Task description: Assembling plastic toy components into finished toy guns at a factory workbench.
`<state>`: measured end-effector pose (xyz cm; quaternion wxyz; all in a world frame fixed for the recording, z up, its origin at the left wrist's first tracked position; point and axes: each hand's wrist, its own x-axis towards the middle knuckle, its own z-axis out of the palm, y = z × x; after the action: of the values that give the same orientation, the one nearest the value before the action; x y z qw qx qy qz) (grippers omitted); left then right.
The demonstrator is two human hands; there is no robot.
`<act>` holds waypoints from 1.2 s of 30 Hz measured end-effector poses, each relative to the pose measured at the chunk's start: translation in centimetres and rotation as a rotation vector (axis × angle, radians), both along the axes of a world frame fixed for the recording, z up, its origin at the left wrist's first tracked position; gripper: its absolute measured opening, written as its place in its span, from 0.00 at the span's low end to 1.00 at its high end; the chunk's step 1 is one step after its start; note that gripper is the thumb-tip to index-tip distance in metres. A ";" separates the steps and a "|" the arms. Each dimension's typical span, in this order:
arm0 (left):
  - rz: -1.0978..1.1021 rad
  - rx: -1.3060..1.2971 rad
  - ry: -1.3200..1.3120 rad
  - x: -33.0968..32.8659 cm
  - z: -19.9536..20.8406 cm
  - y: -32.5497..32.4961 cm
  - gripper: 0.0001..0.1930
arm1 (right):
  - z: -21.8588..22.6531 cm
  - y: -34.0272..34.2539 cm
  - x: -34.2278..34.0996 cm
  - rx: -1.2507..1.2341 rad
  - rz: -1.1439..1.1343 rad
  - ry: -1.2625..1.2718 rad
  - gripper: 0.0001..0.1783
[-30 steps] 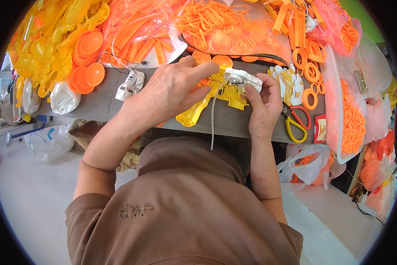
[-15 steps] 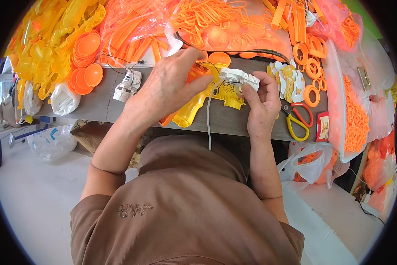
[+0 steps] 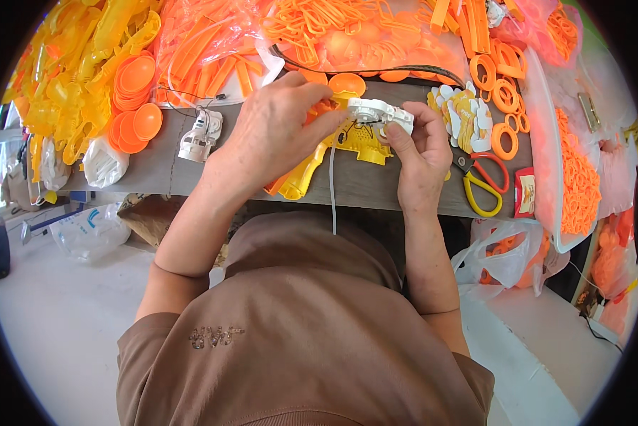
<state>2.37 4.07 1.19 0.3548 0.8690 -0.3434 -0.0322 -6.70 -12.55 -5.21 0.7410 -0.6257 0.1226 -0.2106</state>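
My right hand (image 3: 420, 145) holds a white plastic gear mechanism (image 3: 377, 113) between thumb and fingers, above the table edge. Thin dark wires show at its underside, and a pale flexible tube (image 3: 332, 188) hangs down from its left end. My left hand (image 3: 280, 124) is at that end, its thumb tip against or just beside the mechanism. The fingers of this hand are curled; what they grip is hidden. Under both hands lie a yellow plastic shell half (image 3: 301, 177) and a perforated yellow part (image 3: 371, 148). Something orange partly shows behind the left thumb.
Left of my hands sits another white mechanism (image 3: 202, 135) with wires. Scissors (image 3: 481, 188), die-cut stickers (image 3: 462, 117) and orange rings (image 3: 504, 142) lie to the right. Orange discs (image 3: 146, 122), yellow shells (image 3: 77, 78) and a bin (image 3: 546, 192) of small orange parts surround the workspace.
The view has shifted slightly. The white mechanism has tilted a little and its left end is closer to my left thumb. My right hand keeps its hold.
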 end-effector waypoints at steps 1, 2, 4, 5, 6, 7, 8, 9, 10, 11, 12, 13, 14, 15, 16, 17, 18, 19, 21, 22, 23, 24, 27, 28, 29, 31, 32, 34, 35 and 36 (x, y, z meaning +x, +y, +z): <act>-0.005 0.042 -0.077 -0.2 -0.5 0.0 0.13 | 0.0 0.0 0.0 -0.013 0.006 0.007 0.17; -0.011 0.083 -0.154 -0.4 -0.9 0.0 0.12 | 0.1 0.0 0.0 -0.011 0.005 0.008 0.17; -0.032 0.073 -0.200 -0.3 -1.2 -0.1 0.11 | 0.2 0.0 0.0 0.001 -0.001 0.005 0.17; -0.053 0.061 -0.248 -0.3 -1.3 -0.2 0.10 | 0.3 0.1 0.0 0.002 -0.002 0.007 0.17; -0.055 0.062 -0.247 -0.3 -1.4 -0.3 0.10 | 0.3 0.1 0.0 0.009 -0.001 -0.001 0.17; -0.031 0.067 -0.281 -0.5 -1.5 -0.5 0.10 | 0.3 0.1 0.0 0.016 -0.001 -0.008 0.17; -0.007 0.071 -0.314 -0.5 -1.6 -0.5 0.10 | 0.2 0.0 0.0 0.018 -0.003 -0.007 0.17; -0.009 0.073 -0.314 -0.5 -2.0 -0.4 0.10 | 0.1 0.0 0.0 0.011 0.000 -0.011 0.17; -0.018 0.036 -0.324 -0.4 -2.5 -0.1 0.11 | 0.1 0.0 0.0 0.004 0.003 -0.016 0.17; -0.027 -0.001 -0.333 -0.2 -2.8 0.2 0.12 | 0.1 0.1 0.0 0.007 0.001 -0.015 0.17; -0.032 0.000 -0.330 -0.2 -2.8 0.4 0.12 | 0.2 0.1 0.0 0.011 0.004 -0.008 0.17; -0.046 0.048 -0.393 -0.1 -2.9 0.6 0.12 | 0.3 0.1 0.0 0.015 0.006 0.000 0.17; -0.060 0.097 -0.456 -0.1 -2.9 0.7 0.13 | 0.2 0.1 0.0 0.016 0.001 0.003 0.17; -0.064 0.097 -0.455 -0.2 -2.9 0.7 0.13 | 0.1 0.1 0.0 0.013 0.000 0.002 0.17; -0.064 0.106 -0.457 -0.5 -2.8 0.7 0.13 | 0.1 0.1 0.0 0.009 -0.002 0.001 0.17; -0.063 0.114 -0.459 -0.6 -2.8 0.7 0.14 | 0.1 0.1 0.0 0.010 -0.006 0.003 0.17; -0.064 0.115 -0.458 -0.7 -3.2 0.7 0.14 | 0.2 0.1 0.0 0.014 0.000 0.004 0.17; -0.045 0.024 -0.476 -0.8 -3.8 0.7 0.14 | 0.3 0.1 0.0 0.018 0.005 0.005 0.17; -0.029 -0.067 -0.491 -0.9 -4.2 0.7 0.15 | 0.2 0.1 0.1 0.016 0.007 -0.005 0.17; -0.005 -0.109 -0.485 -1.0 -4.3 0.9 0.16 | 0.2 0.1 0.1 0.014 0.010 -0.016 0.17; 0.019 -0.151 -0.480 -1.0 -4.3 1.0 0.17 | 0.2 0.2 0.1 0.015 0.007 -0.014 0.17; 0.016 -0.152 -0.477 -1.0 -4.3 1.1 0.17 | 0.3 0.2 0.1 0.017 0.011 -0.014 0.17; 0.033 -0.089 -0.485 -0.8 -4.4 1.1 0.18 | 0.3 0.2 0.1 0.027 0.011 -0.013 0.17; 0.019 -0.062 -0.458 -0.8 -4.3 1.1 0.18 | 0.3 0.3 0.2 0.035 0.011 -0.012 0.17; 0.005 -0.034 -0.431 -0.8 -4.3 1.0 0.18 | 0.3 0.3 0.2 0.036 0.008 -0.012 0.17; 0.001 -0.021 -0.470 -0.9 -4.5 1.0 0.17 | 0.5 0.3 0.1 0.031 0.014 -0.021 0.17; -0.003 -0.009 -0.510 -1.0 -4.7 1.0 0.17 | 0.4 0.3 0.2 0.031 0.015 -0.021 0.17; -0.013 -0.009 -0.542 -1.1 -5.0 1.1 0.18 | 0.4 0.2 0.2 0.017 0.018 -0.020 0.16; -0.023 -0.010 -0.574 -1.1 -5.1 1.2 0.18 | 0.4 0.2 0.2 0.017 0.019 -0.020 0.16; -0.020 -0.010 -0.575 -1.1 -5.1 1.2 0.18 | 0.4 0.2 0.2 0.026 0.027 -0.013 0.17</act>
<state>1.27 5.25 -3.96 0.2470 0.8372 -0.4387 0.2136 -6.51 -12.37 -4.76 0.7524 -0.6164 0.1123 -0.2031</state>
